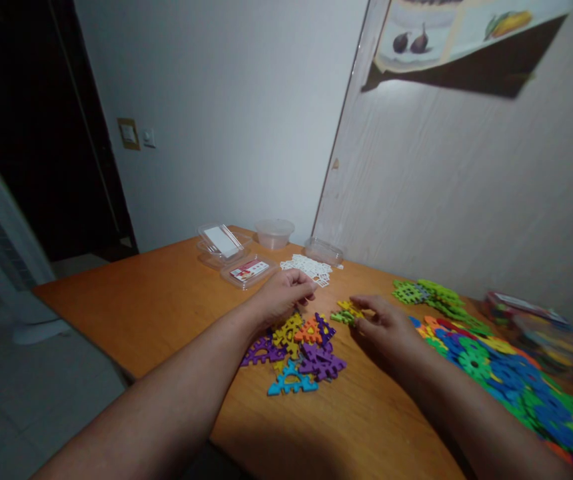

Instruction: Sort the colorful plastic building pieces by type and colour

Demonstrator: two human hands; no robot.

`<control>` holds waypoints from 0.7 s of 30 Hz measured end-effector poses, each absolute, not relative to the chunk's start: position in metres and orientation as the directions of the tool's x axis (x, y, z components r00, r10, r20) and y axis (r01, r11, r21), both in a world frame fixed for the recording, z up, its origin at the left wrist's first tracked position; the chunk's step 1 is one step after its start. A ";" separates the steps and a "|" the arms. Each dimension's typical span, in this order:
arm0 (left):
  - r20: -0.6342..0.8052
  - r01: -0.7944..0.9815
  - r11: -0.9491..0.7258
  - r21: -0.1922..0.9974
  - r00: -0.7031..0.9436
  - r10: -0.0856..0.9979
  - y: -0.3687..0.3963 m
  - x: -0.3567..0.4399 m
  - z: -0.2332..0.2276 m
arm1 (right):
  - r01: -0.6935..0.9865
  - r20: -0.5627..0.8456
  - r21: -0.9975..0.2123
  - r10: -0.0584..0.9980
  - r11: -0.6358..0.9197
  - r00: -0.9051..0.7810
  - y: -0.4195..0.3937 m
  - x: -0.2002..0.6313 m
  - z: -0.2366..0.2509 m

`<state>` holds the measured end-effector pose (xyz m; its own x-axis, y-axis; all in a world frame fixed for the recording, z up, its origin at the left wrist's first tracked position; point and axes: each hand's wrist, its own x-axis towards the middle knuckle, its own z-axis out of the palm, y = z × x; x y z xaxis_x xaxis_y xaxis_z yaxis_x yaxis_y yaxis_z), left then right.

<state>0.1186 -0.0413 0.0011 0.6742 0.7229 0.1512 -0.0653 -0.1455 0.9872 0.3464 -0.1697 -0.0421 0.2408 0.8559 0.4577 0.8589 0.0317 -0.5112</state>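
Note:
My left hand (291,293) hovers above a pile of notched triangular plastic pieces, its thumb and fingers pressed together. Whatever it may be pinching is hidden. In that pile are a yellow piece (289,332), an orange one (308,329), several purple ones (320,362) and a blue one (292,380) nearest me. To the right of the pile, my right hand (380,319) grips yellow and green notched building pieces (347,313) between thumb and fingers.
Small white pieces (306,267) lie beyond my hands, near clear lidded containers (249,272) and a round tub (274,233). Colourful disc pieces (496,373) spread across the right, with a lime-green group (429,297) behind. A wall borders the table (166,300).

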 end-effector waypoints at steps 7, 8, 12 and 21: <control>0.139 -0.025 -0.167 0.986 0.675 0.725 -0.038 0.119 -0.005 | 0.843 0.390 -0.535 0.902 0.058 0.185 -0.166 0.349 -0.047; 0.132 -0.013 -0.167 0.986 0.672 0.729 -0.039 0.119 -0.004 | 0.840 0.388 -0.539 0.903 0.062 0.183 -0.166 0.349 -0.048; 0.112 0.028 -0.174 0.984 0.659 0.744 -0.041 0.118 -0.002 | 0.828 0.385 -0.556 0.905 0.070 0.181 -0.167 0.350 -0.052; 0.117 0.032 -0.181 0.983 0.650 0.750 -0.044 0.117 -0.001 | 0.833 0.305 -0.550 0.914 -0.062 0.269 -0.170 0.344 -0.044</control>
